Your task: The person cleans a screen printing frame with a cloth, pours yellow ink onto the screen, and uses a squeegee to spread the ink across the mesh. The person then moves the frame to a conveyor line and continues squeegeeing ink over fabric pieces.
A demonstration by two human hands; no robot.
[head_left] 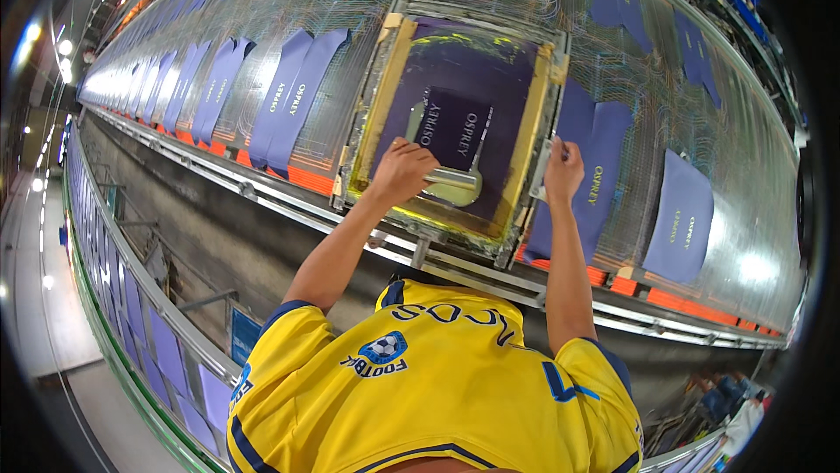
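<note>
A silk-screen printing frame (547, 123) with yellowish taped borders lies on the long table in front of me. Its dark purple mesh (490, 62) carries two columns of lettering. My left hand (404, 169) is closed around one end of a squeegee (455, 179), which lies across the near part of the mesh. Pale green ink (457, 195) pools around the squeegee and streaks up beside the lettering. At the frame's right side, the curled fingers of my right hand (563, 173) grip its edge.
Purple cut fabric pieces (297, 97) lie in rows along the table, with more fabric (595, 167) right of the frame. A metal rail (647, 320) runs along the near edge. Another table with purple pieces (166, 350) stands at the left, across an aisle.
</note>
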